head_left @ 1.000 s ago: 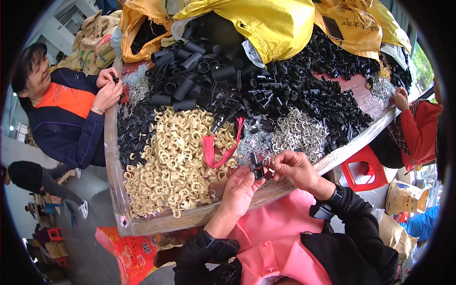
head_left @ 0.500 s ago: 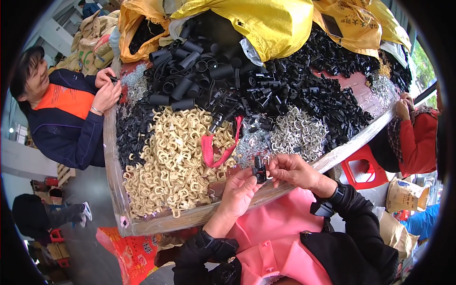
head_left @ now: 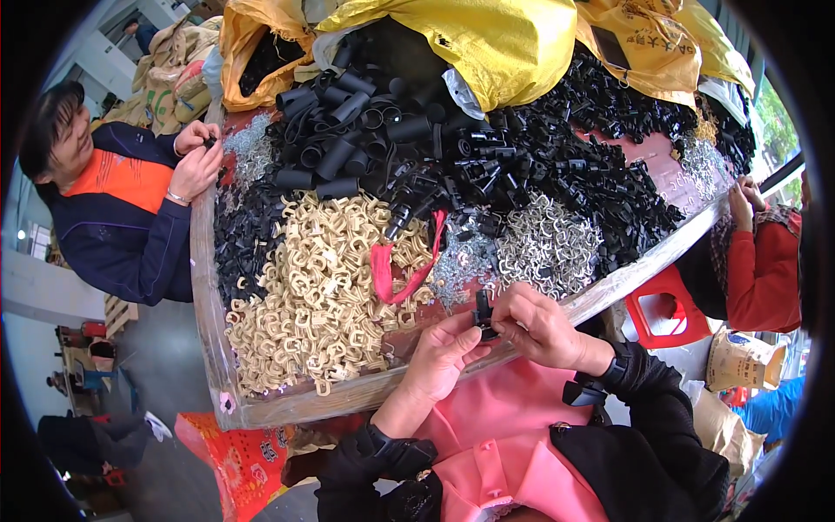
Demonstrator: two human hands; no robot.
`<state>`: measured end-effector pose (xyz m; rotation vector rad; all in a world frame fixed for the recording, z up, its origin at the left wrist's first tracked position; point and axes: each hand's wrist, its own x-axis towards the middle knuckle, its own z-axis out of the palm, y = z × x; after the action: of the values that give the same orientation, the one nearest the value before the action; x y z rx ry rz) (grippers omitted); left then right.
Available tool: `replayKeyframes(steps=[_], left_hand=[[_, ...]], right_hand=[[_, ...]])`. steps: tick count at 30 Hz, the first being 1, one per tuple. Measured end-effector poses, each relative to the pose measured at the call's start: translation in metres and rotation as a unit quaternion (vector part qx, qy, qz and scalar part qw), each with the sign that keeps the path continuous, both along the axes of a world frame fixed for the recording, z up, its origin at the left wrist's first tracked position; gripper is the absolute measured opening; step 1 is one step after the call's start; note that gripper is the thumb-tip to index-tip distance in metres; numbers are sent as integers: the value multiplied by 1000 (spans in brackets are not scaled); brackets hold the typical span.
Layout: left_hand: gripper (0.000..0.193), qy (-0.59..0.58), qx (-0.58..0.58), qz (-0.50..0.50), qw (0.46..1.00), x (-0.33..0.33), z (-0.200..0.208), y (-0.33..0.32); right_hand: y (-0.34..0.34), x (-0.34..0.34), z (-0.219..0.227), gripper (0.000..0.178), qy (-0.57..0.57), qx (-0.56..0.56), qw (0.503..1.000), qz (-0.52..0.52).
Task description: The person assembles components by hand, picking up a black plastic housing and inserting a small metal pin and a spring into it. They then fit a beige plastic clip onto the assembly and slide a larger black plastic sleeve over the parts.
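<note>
Between my two hands, over the table's near edge, is a small black plastic fitting (head_left: 483, 306) that stands up from the fingertips. My left hand (head_left: 442, 355) pinches it from the left, with thumb and forefinger closed on its lower part. My right hand (head_left: 541, 329) is closed at its right side, the fingertips bunched against it; whether a smaller piece is in them is hidden. Just beyond lie a heap of silver metal clips (head_left: 548, 246) and a scatter of small silver hardware (head_left: 464, 265). Left of these are a red strap loop (head_left: 383, 277) and a pile of cream-coloured clips (head_left: 317, 287).
Black plastic tubes and fittings (head_left: 496, 170) cover the table's middle and far side, below a yellow sack (head_left: 496, 43). A wooden rim (head_left: 348, 400) edges the table. One co-worker (head_left: 130, 191) handles a part at left; another (head_left: 761, 261) sits at right by a red stool (head_left: 665, 309).
Both my hands have shifted slightly; the right fingers have closed in on the black fitting, which has turned. At left, the co-worker's hands have moved a little.
</note>
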<state>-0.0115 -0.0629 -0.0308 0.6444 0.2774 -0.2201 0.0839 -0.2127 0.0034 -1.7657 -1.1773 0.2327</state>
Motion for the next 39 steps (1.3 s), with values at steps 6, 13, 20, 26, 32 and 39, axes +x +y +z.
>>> replayKeyframes(steps=[6,13,20,26,32,39], left_hand=[[32,10,76,-9,997,-2,4,-1],[30,10,87,-21,996,-10,6,4],[28,7,38,13,999,-31,3,26],[19,83,21,163,983,-45,-2,43],[17,55,31,201,977,-44,0,50],[17,37,29,235,971,-30,-3,50]], right_hand=[[-3,-7,7,13,-129,-38,991,-16],[-1,-6,3,10,-96,-58,993,30],[26,-3,1,10,103,-4,988,114],[67,18,-20,14,-148,-38,979,137],[95,35,-33,16,-463,-151,869,89],[100,36,-38,13,-402,-111,907,54]])
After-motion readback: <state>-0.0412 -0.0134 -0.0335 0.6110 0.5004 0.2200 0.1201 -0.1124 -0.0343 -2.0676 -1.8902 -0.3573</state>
